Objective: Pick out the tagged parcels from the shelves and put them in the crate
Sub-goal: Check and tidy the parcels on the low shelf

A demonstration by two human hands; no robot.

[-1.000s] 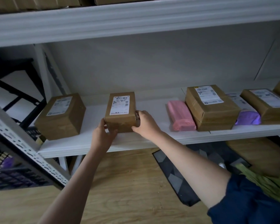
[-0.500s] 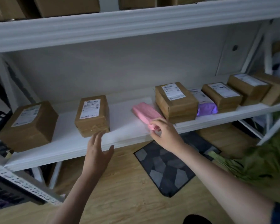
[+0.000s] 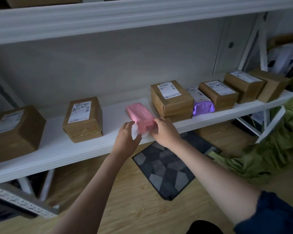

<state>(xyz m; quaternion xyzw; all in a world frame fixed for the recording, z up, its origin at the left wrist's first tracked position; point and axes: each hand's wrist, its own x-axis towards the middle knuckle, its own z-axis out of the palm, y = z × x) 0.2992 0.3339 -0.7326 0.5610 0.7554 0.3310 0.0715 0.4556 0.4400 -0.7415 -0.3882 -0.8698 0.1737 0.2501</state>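
Note:
A pink wrapped parcel (image 3: 139, 116) lies on the white shelf (image 3: 57, 149), its near end at the shelf's front edge. My right hand (image 3: 164, 130) grips that near end from the right side. My left hand (image 3: 128, 137) reaches in beside the parcel's left side with fingers spread, at or just short of its clear wrapping. Brown cardboard boxes with white labels stand along the shelf: one (image 3: 84, 118) left of the pink parcel, one (image 3: 172, 98) right of it. A purple parcel (image 3: 203, 106) lies further right. No crate is in view.
More labelled boxes sit at the shelf's far left (image 3: 13, 130) and right (image 3: 217, 93), (image 3: 243, 86). An upper shelf (image 3: 125, 16) runs overhead. Below are a wooden floor, a dark patterned mat (image 3: 167, 168) and green fabric (image 3: 269, 149) at the right.
Both hands let go of the brown box and moved right. My right hand reached the pink parcel first and now grips its near end; my left hand has come up beside it.

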